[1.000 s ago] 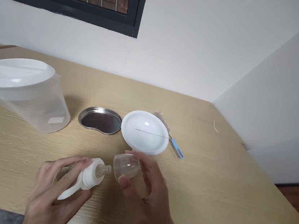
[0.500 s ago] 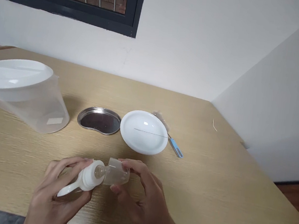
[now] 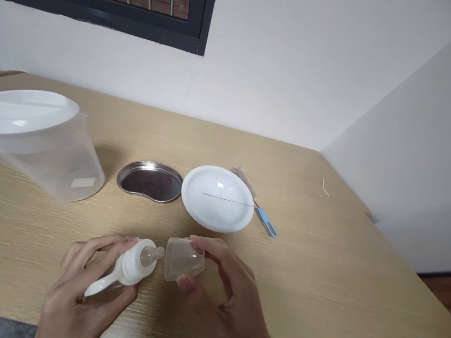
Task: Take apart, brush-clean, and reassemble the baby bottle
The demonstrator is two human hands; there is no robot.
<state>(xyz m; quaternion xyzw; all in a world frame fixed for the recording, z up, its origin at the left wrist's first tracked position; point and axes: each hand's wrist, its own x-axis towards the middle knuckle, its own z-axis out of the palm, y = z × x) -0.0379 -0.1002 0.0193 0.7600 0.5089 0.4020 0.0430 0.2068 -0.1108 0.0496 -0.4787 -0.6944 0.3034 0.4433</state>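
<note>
A baby bottle (image 3: pixel 134 263) with a white collar and white handle is held tilted to the right in my left hand (image 3: pixel 81 288), whose fingers wrap around it and hide most of its body. Its clear teat (image 3: pixel 151 255) is bare and points right. Between the thumb and fingers of my right hand (image 3: pixel 230 296) is a translucent bottle cap (image 3: pixel 182 259), its open end facing the teat across a small gap. Both hands are low over the near part of the table.
On the wooden table (image 3: pixel 339 281), a lidded translucent pitcher (image 3: pixel 54 159) stands at left. Beyond my hands lie a kidney-shaped metal tray (image 3: pixel 150 182) and a white bowl (image 3: pixel 212 214). A blue-handled brush (image 3: pixel 267 222) lies by the bowl, with a thin wire across it. A short pale string (image 3: pixel 325 187) lies farther right.
My right hand has drawn the cap a little to the right, off the teat, so the whole teat now shows. My left hand and the bottle have barely moved.
</note>
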